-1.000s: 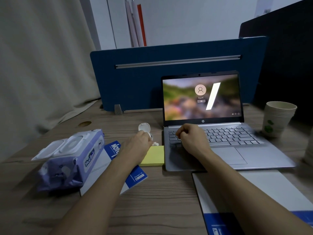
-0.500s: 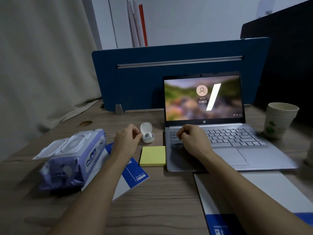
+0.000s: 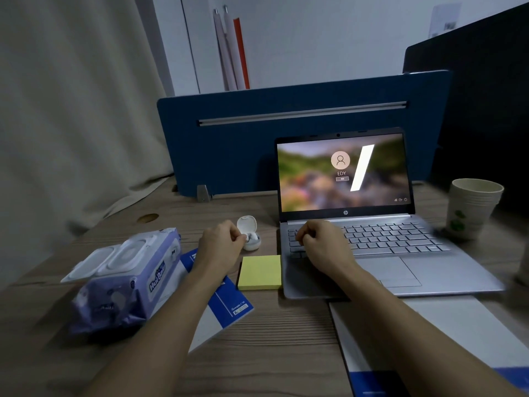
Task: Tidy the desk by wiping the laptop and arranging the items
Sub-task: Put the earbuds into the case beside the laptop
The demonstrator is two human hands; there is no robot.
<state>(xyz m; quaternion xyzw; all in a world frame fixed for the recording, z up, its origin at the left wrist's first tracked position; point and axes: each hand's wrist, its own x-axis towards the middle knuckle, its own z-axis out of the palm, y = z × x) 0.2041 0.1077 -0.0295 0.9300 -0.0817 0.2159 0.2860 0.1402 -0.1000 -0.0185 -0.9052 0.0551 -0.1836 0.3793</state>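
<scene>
- The laptop, one on the desk, shows "EDY" on screen and an HP logo; the right hand rests curled on its left keys, holding nothing.
- The left hand pinches something small at the open white earbud case, just right of its fingertips; half a second ago they sat slightly farther from it.
- One wipes pack, lettered "Hui Bao" as best readable, lies left of that hand; one yellow sticky pad lies between the wrists.
- One stack of paper cups stands right.

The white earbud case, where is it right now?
In the head view, the open white plastic earbud case sits on the wooden desk, left of the silver laptop, behind the yellow sticky-note pad.
</scene>
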